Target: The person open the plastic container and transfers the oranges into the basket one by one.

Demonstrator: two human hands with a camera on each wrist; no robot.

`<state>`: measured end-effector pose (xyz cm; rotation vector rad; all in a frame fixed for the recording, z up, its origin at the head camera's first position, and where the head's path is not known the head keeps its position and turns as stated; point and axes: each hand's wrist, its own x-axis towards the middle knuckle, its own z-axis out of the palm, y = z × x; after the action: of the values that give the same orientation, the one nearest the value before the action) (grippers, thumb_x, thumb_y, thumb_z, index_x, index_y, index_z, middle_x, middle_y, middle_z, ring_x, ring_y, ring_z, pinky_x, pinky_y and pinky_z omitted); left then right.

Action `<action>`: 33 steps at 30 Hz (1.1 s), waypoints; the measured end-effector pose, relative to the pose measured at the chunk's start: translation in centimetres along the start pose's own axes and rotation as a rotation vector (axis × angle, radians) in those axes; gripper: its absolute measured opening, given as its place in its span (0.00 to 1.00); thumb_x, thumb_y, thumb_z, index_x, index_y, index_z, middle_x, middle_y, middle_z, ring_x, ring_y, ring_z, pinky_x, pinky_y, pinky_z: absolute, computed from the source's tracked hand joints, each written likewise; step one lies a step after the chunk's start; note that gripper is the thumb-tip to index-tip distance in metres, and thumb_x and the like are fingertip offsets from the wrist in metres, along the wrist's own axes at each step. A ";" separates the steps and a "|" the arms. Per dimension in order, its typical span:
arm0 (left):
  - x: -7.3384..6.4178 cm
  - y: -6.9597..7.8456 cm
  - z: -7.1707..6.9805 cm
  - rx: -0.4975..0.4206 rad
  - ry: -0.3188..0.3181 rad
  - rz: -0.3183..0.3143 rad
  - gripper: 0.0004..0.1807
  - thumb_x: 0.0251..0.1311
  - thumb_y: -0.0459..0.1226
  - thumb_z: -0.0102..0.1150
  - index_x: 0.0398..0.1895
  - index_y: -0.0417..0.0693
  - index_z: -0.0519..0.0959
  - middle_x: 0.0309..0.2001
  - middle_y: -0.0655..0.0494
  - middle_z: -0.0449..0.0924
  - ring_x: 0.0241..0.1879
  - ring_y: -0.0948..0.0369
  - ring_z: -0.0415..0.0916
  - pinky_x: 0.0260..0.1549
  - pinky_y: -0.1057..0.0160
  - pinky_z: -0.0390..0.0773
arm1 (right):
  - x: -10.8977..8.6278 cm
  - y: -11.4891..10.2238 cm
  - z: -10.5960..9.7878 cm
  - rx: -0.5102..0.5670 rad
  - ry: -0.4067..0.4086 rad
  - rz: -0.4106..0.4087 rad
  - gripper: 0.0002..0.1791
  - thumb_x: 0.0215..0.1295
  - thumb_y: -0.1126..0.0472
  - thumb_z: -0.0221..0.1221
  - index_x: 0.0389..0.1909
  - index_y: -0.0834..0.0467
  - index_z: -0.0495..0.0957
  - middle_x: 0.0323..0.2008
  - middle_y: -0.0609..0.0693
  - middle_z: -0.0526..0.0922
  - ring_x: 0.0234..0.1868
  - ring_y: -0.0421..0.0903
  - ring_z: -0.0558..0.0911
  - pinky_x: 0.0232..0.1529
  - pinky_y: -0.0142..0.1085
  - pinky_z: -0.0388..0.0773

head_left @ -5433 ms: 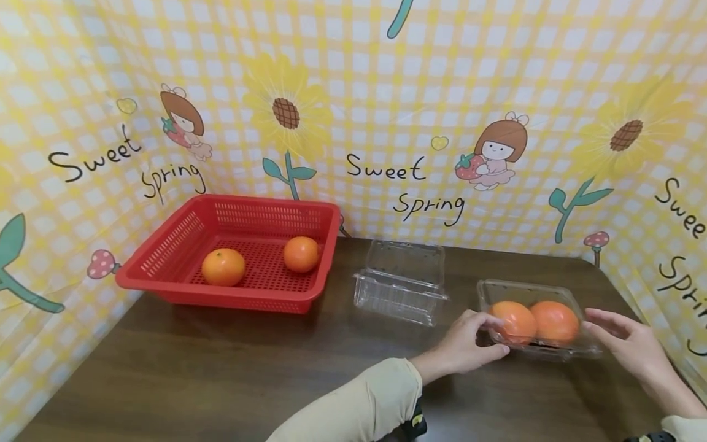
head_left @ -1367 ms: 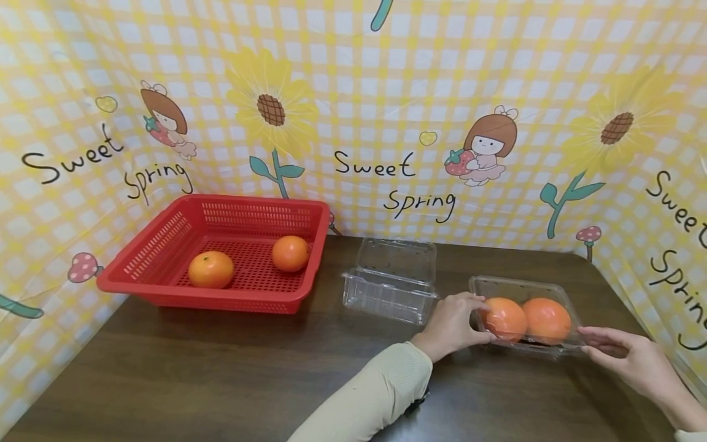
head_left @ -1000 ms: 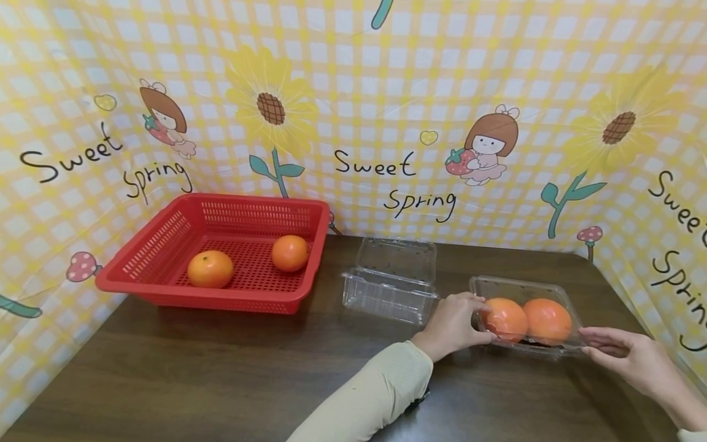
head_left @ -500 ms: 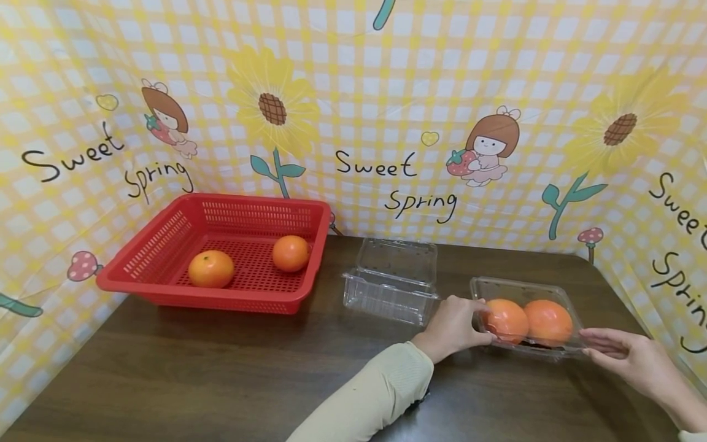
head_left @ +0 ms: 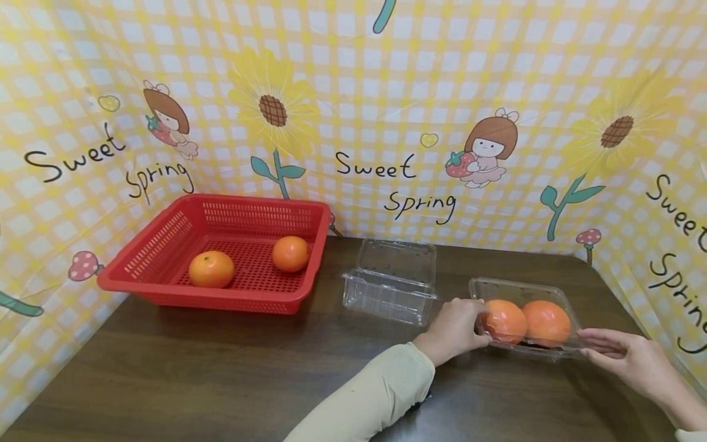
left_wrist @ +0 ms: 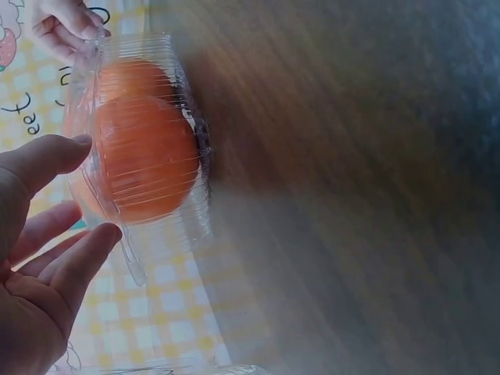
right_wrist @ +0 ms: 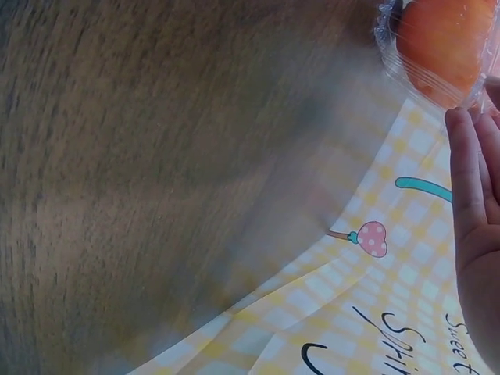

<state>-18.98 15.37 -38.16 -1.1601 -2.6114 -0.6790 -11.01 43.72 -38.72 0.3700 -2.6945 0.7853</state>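
From my remote station I saw the left hand (head_left: 455, 326) and right hand (head_left: 629, 357) pinching opposite ends of a clear container (head_left: 513, 288), which sat toward the right of the table (head_left: 221, 368) with two oranges (head_left: 547, 323) inside. The left wrist view gave me the container's ribbed side wall; the head view alone showed the red basket (head_left: 193, 294), its two further oranges (head_left: 212, 269), and the whole second container (head_left: 386, 301), lid raised. Relative to the earliest frame, the right fingertips had moved lower, toward the near corner; all four fruits had kept their places.
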 end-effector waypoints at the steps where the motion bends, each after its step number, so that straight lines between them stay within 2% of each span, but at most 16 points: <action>1: 0.0 0.0 0.0 0.004 0.003 0.005 0.15 0.40 0.43 0.68 0.35 0.55 0.80 0.43 0.63 0.78 0.38 0.73 0.74 0.34 0.79 0.70 | 0.0 0.0 0.0 -0.003 -0.002 0.003 0.18 0.44 0.68 0.66 0.37 0.73 0.75 0.33 0.22 0.71 0.29 0.22 0.74 0.24 0.17 0.71; 2: 0.0 -0.1 0.0 0.008 0.009 0.010 0.15 0.40 0.43 0.68 0.36 0.54 0.80 0.45 0.62 0.77 0.42 0.71 0.73 0.37 0.78 0.70 | 0.0 0.0 0.0 -0.012 0.000 0.001 0.19 0.43 0.68 0.66 0.37 0.72 0.75 0.33 0.23 0.72 0.29 0.22 0.74 0.24 0.17 0.71; 4: 0.0 -0.2 0.1 0.020 0.020 0.011 0.17 0.40 0.44 0.67 0.38 0.54 0.80 0.45 0.61 0.77 0.46 0.69 0.72 0.41 0.76 0.70 | 0.0 0.0 -0.1 -0.024 -0.004 0.012 0.19 0.44 0.68 0.66 0.38 0.72 0.76 0.32 0.32 0.79 0.29 0.22 0.74 0.24 0.17 0.71; 6: -0.1 -0.4 0.2 0.019 0.028 0.001 0.19 0.40 0.45 0.67 0.39 0.54 0.80 0.42 0.62 0.78 0.43 0.70 0.73 0.38 0.75 0.71 | 0.1 -0.1 0.0 -0.035 -0.004 0.015 0.19 0.43 0.68 0.66 0.38 0.71 0.76 0.31 0.43 0.82 0.29 0.22 0.74 0.24 0.17 0.71; 7: -0.2 -0.5 0.3 0.013 0.030 -0.008 0.19 0.40 0.46 0.68 0.40 0.54 0.80 0.40 0.63 0.78 0.40 0.70 0.73 0.36 0.75 0.71 | 0.1 -0.1 0.0 -0.040 -0.003 0.015 0.19 0.43 0.68 0.66 0.38 0.71 0.76 0.31 0.45 0.82 0.29 0.22 0.74 0.24 0.17 0.70; 9: -0.3 -0.7 0.5 -0.014 0.032 -0.027 0.21 0.40 0.47 0.68 0.42 0.55 0.80 0.37 0.64 0.79 0.35 0.72 0.73 0.32 0.76 0.70 | 0.1 -0.2 0.0 -0.052 -0.004 0.018 0.19 0.44 0.67 0.66 0.38 0.71 0.76 0.31 0.44 0.82 0.29 0.22 0.73 0.24 0.17 0.70; 11: -0.3 -0.8 0.6 -0.046 0.032 -0.039 0.22 0.40 0.48 0.68 0.43 0.55 0.80 0.34 0.66 0.79 0.31 0.73 0.72 0.29 0.76 0.69 | 0.0 -0.2 0.0 -0.057 0.001 0.014 0.18 0.43 0.67 0.66 0.38 0.70 0.76 0.32 0.33 0.79 0.28 0.22 0.73 0.24 0.17 0.70; 12: -0.4 -0.9 0.7 -0.059 0.034 -0.043 0.22 0.40 0.48 0.68 0.43 0.55 0.80 0.34 0.66 0.79 0.30 0.73 0.71 0.28 0.77 0.68 | -0.1 -0.2 0.0 -0.055 0.001 0.010 0.18 0.43 0.68 0.66 0.38 0.70 0.76 0.32 0.32 0.78 0.28 0.22 0.73 0.24 0.17 0.70; 13: -0.4 -1.0 0.7 -0.070 0.037 -0.043 0.22 0.40 0.48 0.68 0.43 0.55 0.80 0.35 0.66 0.79 0.30 0.73 0.72 0.29 0.77 0.68 | -0.1 -0.2 0.0 -0.059 0.003 0.012 0.18 0.43 0.68 0.66 0.38 0.69 0.77 0.32 0.28 0.76 0.28 0.22 0.73 0.24 0.17 0.70; 18: -0.5 -1.1 0.8 -0.112 0.040 -0.043 0.22 0.41 0.48 0.68 0.43 0.55 0.80 0.38 0.65 0.79 0.36 0.72 0.73 0.33 0.77 0.68 | -0.3 -0.3 0.3 -0.031 0.026 0.009 0.18 0.41 0.71 0.66 0.37 0.68 0.77 0.33 0.30 0.76 0.28 0.23 0.73 0.24 0.17 0.70; 21: -0.6 -1.2 0.9 -0.137 0.042 -0.038 0.23 0.41 0.47 0.68 0.44 0.54 0.79 0.40 0.64 0.78 0.40 0.72 0.72 0.37 0.77 0.68 | -0.4 -0.3 0.5 -0.004 0.040 0.013 0.18 0.40 0.72 0.66 0.37 0.69 0.76 0.36 0.24 0.67 0.30 0.23 0.73 0.25 0.17 0.70; 25: -0.8 -1.1 0.9 -0.192 0.042 -0.040 0.23 0.42 0.44 0.68 0.45 0.51 0.79 0.41 0.62 0.77 0.42 0.70 0.71 0.40 0.78 0.67 | -0.5 -0.4 0.4 0.012 0.005 0.055 0.18 0.44 0.70 0.65 0.39 0.68 0.75 0.38 0.21 0.65 0.31 0.23 0.73 0.23 0.24 0.74; 29: -0.9 -0.9 1.0 -0.262 0.032 -0.104 0.23 0.42 0.43 0.68 0.46 0.50 0.78 0.43 0.59 0.72 0.43 0.68 0.68 0.38 0.79 0.66 | -0.2 -0.4 0.1 0.042 -0.042 0.093 0.18 0.47 0.69 0.64 0.40 0.70 0.73 0.37 0.18 0.65 0.31 0.23 0.73 0.23 0.27 0.75; 33: -1.0 -0.5 1.0 -0.338 0.002 -0.193 0.23 0.43 0.42 0.67 0.47 0.53 0.76 0.42 0.58 0.66 0.39 0.68 0.65 0.32 0.78 0.66 | -0.1 -0.2 0.0 0.117 -0.094 0.138 0.19 0.49 0.70 0.62 0.42 0.72 0.71 0.37 0.18 0.66 0.31 0.24 0.73 0.24 0.26 0.74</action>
<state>-18.68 14.90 -39.60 -0.9890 -2.7011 -1.1973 -10.85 43.63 -38.65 0.2549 -2.7929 0.9910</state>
